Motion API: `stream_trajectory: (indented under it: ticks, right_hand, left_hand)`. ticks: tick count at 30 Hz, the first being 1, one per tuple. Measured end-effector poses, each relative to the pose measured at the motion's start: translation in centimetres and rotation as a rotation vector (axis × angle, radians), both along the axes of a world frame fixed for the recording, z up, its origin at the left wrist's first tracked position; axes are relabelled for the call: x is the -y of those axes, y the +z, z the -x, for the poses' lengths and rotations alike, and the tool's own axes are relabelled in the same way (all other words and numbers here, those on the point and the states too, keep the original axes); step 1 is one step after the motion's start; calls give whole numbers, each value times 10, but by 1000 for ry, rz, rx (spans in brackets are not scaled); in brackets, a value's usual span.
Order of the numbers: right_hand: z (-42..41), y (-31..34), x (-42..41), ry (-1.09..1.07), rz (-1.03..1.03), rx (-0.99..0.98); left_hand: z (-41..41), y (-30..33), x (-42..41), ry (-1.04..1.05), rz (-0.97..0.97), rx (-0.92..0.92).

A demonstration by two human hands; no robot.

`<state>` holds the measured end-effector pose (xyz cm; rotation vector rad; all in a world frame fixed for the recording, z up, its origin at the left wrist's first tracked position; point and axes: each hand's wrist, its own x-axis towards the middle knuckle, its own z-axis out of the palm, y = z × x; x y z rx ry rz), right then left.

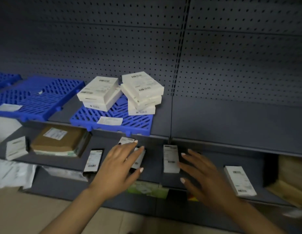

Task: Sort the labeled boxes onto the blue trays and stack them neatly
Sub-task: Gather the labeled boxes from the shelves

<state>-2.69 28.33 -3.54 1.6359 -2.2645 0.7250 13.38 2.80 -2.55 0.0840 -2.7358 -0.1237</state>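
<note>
Blue tray (89, 119) on upper shelf (231, 119): two stacks white labeled boxes (142, 94). Lower shelf (155, 159): left hand (119, 168) fingers spread over small box (138, 159); right hand (204, 178) fingers wide, beside white box (171, 158), holding nothing.

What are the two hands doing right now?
Left hand: open, fingers spread over a small box, not holding it.
Right hand: open, holding nothing.

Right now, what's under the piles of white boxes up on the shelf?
A blue tray with slots lies under both piles of white boxes. A paper label lies on its front part. The boxes cover the tray's back part, so anything there is hidden.
</note>
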Motion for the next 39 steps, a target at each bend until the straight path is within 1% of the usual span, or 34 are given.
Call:
stream_trajectory:
  ticks: [4,12,19,24,29,32,39]
  right_hand:
    - [-13,-33,-17,-54,-103,65]
    - [-34,-75,-33,-232,-191,137]
    - [-40,-105,-60,-448,-225,232]
    - [-34,-104,-95,-538,-218,227]
    - [-7,-101,-148,-576,-239,225]
    - [19,-106,-184,-563,-289,240]
    - [95,-125,-254,-473,-421,266]
  left_hand:
    - [-9,-34,-8,-9,-42,85]
    - [-1,-91,0,-52,-67,221]
    - [29,-108,-13,-209,-75,230]
    - [60,-104,-45,-252,-66,313]
    - [92,-100,-99,-259,-22,331]
    - [110,-102,-132,-232,-14,337]
    - [144,-123,-211,-111,-141,305]
